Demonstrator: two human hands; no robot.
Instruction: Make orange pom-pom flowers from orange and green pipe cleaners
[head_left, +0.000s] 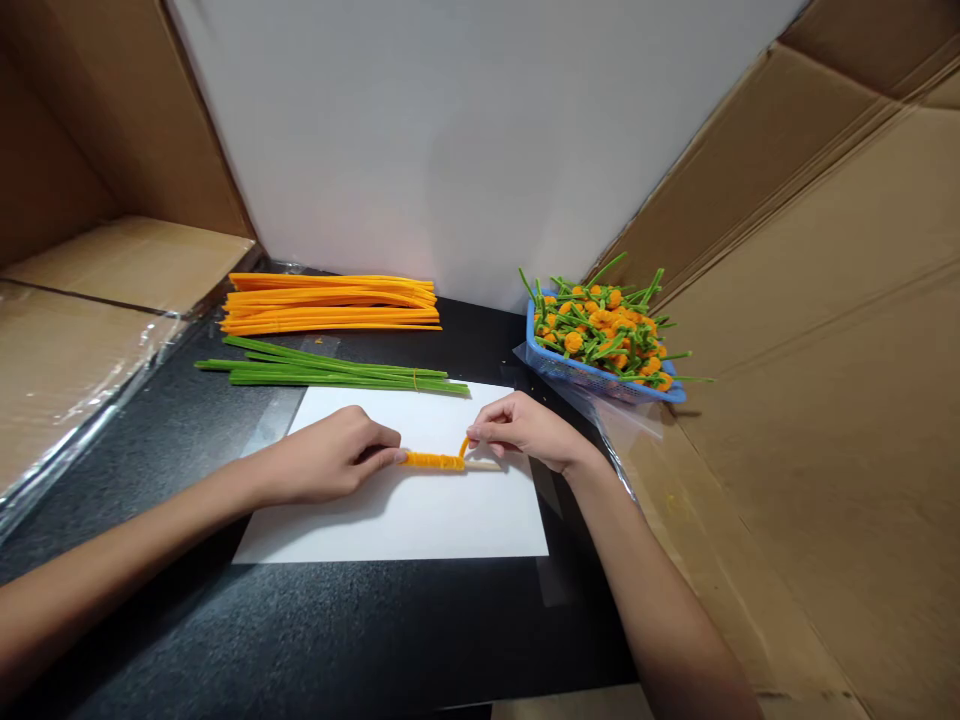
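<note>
At the far left we have a brown cardboard wall (112, 130) with plastic film over its lower flap, and a black table (300, 620) runs in from there. At the upper left of the table lies a stack of loose orange pipe cleaners (330, 305), with a bundle of green pipe cleaners (337, 372) just below it, its far end lying on a white paper sheet (390, 530).

On that sheet, at the centre of the frame, our left hand (330, 455) comes in with its fingers nearly closed, the fingertips (390, 457) pressing on the left end of an orange pipe cleaner (433, 461). It is wound in a tight coil around a thin wooden stick (484, 465), whose bare end pokes out to the right. Our right hand (525, 432) pinches the loose tail of the pipe cleaner between thumb and forefinger, close above the stick.

The pipe cleaner looks light, soft and easily bent, so the coil probably slides unless held; the firmest hold seems to be at the coil's end and on the bare stick.

Further right sits a blue plastic basket (592, 378) of orange pompom flowers on green stems (600, 330), against another cardboard wall (787, 400).
</note>
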